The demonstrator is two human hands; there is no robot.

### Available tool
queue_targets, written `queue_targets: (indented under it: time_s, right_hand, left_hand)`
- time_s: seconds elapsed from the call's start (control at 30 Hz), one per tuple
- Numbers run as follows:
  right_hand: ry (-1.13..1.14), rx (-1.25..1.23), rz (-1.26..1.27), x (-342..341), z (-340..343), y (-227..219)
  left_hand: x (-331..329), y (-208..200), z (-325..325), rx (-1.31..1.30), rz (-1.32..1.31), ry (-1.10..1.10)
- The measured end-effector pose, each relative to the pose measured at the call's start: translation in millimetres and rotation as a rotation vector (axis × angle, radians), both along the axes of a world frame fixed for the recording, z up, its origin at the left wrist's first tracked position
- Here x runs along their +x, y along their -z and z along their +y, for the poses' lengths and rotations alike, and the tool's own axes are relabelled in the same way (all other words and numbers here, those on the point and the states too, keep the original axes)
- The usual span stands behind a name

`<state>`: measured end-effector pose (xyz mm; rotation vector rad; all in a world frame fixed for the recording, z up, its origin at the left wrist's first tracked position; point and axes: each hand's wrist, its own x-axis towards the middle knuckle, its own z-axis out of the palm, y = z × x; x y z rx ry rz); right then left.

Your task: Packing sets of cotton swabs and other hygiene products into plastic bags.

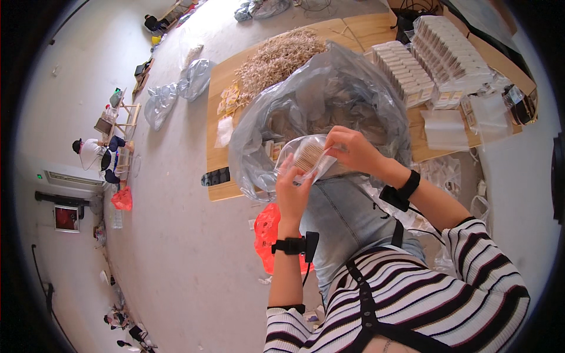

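Between my two hands is a clear plastic bag [322, 169] with a bundle of thin wooden-stick swabs [308, 156] inside. My left hand [292, 189] grips the bag's near left side, its thumb and fingers closed on the film. My right hand [360, 155] pinches the bag at its upper right edge. Both hands are over the near edge of a large grey plastic bag [254, 132], which lies spread open on the table. A few small packs [273, 148] show inside it, just beyond my left hand; most of its contents are hard to make out.
Loose swabs [276, 63] form a heap at the back of the wooden table [220, 88]. Packed swabs [448, 53] stand in rows at the right, with flat clear bags [445, 129] nearer. A dark phone-like object [215, 177] lies at the left edge. Another person [109, 159] sits far left.
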<state>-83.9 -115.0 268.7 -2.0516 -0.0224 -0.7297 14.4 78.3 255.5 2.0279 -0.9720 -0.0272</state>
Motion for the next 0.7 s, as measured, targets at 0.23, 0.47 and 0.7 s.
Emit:
queue_targets:
  time_s: [0.23,0.47,0.7]
  right_hand:
    - [0.024,0.184,0.057,4.6,-16.1,-7.8]
    - [-0.127,0.289,0.084,22.1,-20.7,20.4]
    - [-0.364,0.064,0.371,34.8,-32.0,17.1]
  left_hand:
    - [9.9,-3.7,-13.4,-0.110,0.055,-0.003]
    - [11.7,-9.4,-20.5,-0.241,0.368,-0.056]
    - [20.4,-6.2,-16.5,-0.069,0.007,0.124]
